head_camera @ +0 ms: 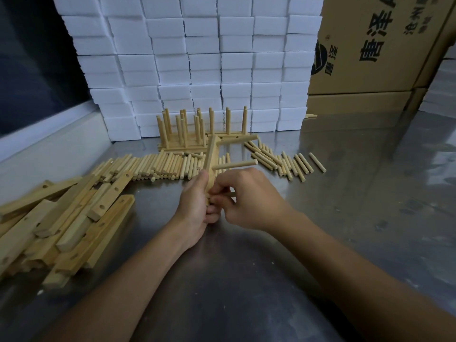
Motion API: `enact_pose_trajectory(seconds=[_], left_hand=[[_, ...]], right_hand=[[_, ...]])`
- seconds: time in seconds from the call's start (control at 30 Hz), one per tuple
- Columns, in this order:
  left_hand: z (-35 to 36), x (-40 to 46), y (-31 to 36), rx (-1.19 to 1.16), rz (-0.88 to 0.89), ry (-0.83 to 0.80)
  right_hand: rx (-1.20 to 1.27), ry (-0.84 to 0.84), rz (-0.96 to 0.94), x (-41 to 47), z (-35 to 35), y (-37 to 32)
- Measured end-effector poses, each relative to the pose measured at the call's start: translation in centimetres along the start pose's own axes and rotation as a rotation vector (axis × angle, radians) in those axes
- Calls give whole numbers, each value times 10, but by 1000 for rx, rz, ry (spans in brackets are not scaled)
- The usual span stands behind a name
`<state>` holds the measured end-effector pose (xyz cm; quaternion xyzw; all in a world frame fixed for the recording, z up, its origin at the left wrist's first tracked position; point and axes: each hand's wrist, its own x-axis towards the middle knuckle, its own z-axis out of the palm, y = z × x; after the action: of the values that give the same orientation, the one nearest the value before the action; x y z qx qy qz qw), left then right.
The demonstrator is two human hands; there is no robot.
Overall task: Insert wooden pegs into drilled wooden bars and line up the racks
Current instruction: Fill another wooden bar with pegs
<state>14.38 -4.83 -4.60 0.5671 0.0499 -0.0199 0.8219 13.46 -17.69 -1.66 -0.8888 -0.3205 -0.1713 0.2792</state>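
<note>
Left hand (197,208) wrapped around the near end of the bar (211,159), holding it up off the table (345,193), far end tipped away. Right hand (243,198) right against it, fingertips bunched at the bar's near end — pinching something small there, likely the next peg, though the fingers hide it, so that's a guess. Two pegs already seated: the far peg (238,139) and the middle peg (234,165), both jutting out to the right.

Here's the danger: if the peg goes in crooked, it jams or chips the hole's edge, and with the bar only held at one end, a hard push could twist it in the grip. A loose seat would leave a leaning peg.

Outward now: loose pegs (158,165) spread just beyond the hands, more scattered pegs (286,160) to the right. One sweep of the bar could roll them. Spare bars (66,225) piled near left. Finished racks (197,129) stand at the far side against the white foam blocks (197,58); a nudge would upset their line.
</note>
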Motion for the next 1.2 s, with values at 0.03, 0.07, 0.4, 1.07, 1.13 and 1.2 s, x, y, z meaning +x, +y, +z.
enact_pose_trajectory(seconds=[0.03,0.07,0.4,1.07,1.13,1.2], left_hand=[[0,0,0,4,9,6],[0,0,-1,11,21,10],[2,0,-5,207,147,40],[9,-4,-8,503,274,188],[11,-6,-7,505,260,183],[11,-5,-7,505,256,189]], right_hand=[[-7,-7,4,0,0,-1],[-15,-13,8,1,0,-1],[-51,2,11,1,-1,-7],[385,43,418,3,5,-1],[488,41,468,2,6,1],[484,50,445,0,8,2]])
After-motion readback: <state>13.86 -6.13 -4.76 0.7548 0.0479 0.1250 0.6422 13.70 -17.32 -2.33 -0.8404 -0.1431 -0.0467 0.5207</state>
